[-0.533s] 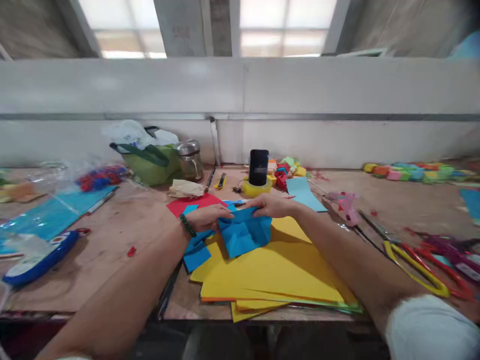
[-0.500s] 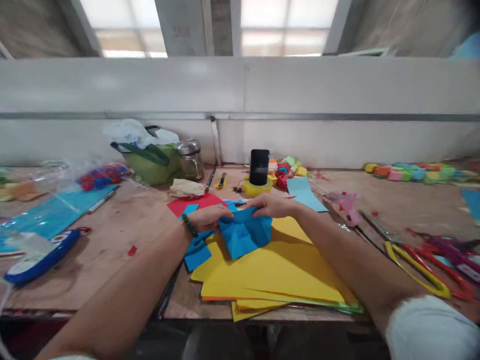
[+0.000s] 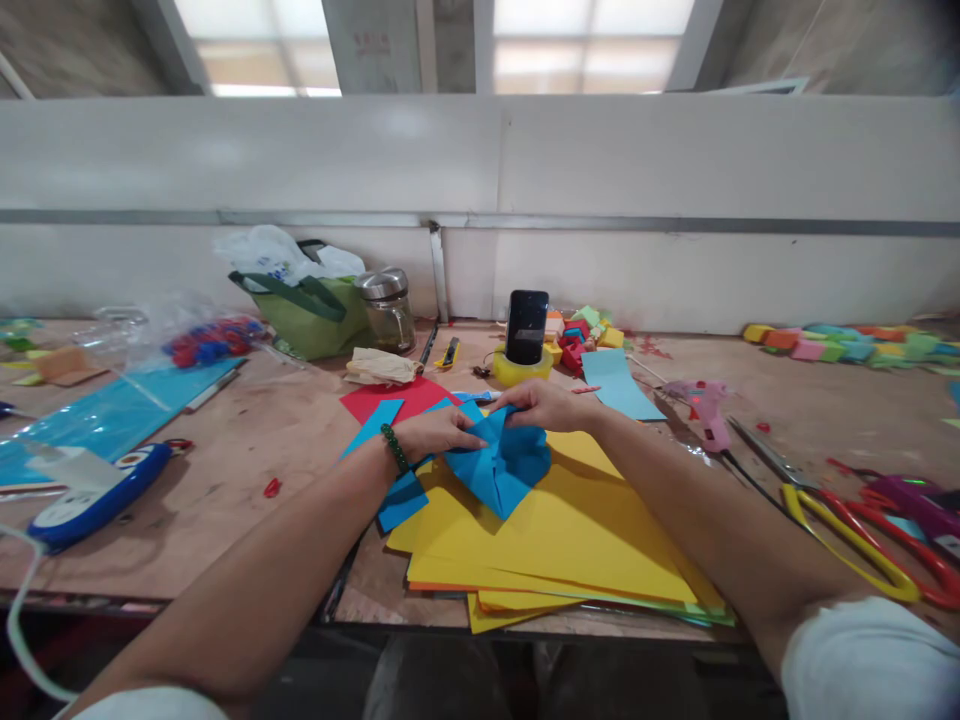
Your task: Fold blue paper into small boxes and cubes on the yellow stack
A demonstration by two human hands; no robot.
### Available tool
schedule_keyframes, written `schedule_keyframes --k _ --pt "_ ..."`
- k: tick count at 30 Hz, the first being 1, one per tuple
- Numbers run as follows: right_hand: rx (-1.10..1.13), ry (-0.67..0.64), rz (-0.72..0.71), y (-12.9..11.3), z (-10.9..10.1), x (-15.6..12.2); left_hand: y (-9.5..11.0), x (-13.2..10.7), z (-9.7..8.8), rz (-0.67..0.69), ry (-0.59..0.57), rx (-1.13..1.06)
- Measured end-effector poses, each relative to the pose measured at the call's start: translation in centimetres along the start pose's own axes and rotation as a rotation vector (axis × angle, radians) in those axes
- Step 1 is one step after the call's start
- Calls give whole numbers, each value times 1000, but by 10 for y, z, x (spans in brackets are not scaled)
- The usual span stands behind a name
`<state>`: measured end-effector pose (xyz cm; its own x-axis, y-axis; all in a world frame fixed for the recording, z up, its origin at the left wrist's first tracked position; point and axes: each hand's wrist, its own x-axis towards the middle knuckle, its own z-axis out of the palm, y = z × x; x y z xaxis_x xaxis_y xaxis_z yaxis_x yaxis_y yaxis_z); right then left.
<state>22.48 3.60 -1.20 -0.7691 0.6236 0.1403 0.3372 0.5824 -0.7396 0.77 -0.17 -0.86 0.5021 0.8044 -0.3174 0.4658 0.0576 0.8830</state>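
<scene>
**A:** Head view, item one?

**B:** Blue paper (image 3: 502,465), creased and part folded, over the near end of a stack of yellow sheets (image 3: 585,540) at the table's front edge. Its lower corner points down towards the stack.

**A:** Hands?

**B:** Left hand (image 3: 439,433), with a green bead bracelet (image 3: 395,449) at the wrist, has its fingers closed on the paper's left upper edge. Right hand (image 3: 547,405) pinches the top edge from the far side. Both grip the same piece; held from two sides like this, the folds probably stay taut and in place.

**A:** Under and around it?

**B:** Blue offcuts just left of the stack and a red sheet (image 3: 390,400) behind them. The flat stack likely serves as a smooth pad over the rough wooden table (image 3: 247,440).

**A:** Further back?

**B:** A phone (image 3: 526,326) standing upright in a yellow tape roll (image 3: 517,368), screen facing the person, the roll apparently acting as a stand. Lidded jar (image 3: 386,310) and green bag (image 3: 315,315) to the left, against the wall.

**A:** Right side?

**B:** Pink glue gun (image 3: 705,410), and scissors (image 3: 847,535) with yellow and red handles, both well apart from the hands.
</scene>
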Motion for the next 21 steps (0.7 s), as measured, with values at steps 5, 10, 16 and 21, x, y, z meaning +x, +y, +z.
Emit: schedule_keyframes --k 5,10,16,21 --pt "-46 0 86 -7 -10 -7 0 1 2 115 75 133" --pt "-108 148 134 0 -12 -5 0 4 4 216 258 339" --pt "-72 323 -27 2 -3 2 3 2 11 302 416 457" --pt "-107 517 -118 -10 8 0 5 -1 14 423 561 618"
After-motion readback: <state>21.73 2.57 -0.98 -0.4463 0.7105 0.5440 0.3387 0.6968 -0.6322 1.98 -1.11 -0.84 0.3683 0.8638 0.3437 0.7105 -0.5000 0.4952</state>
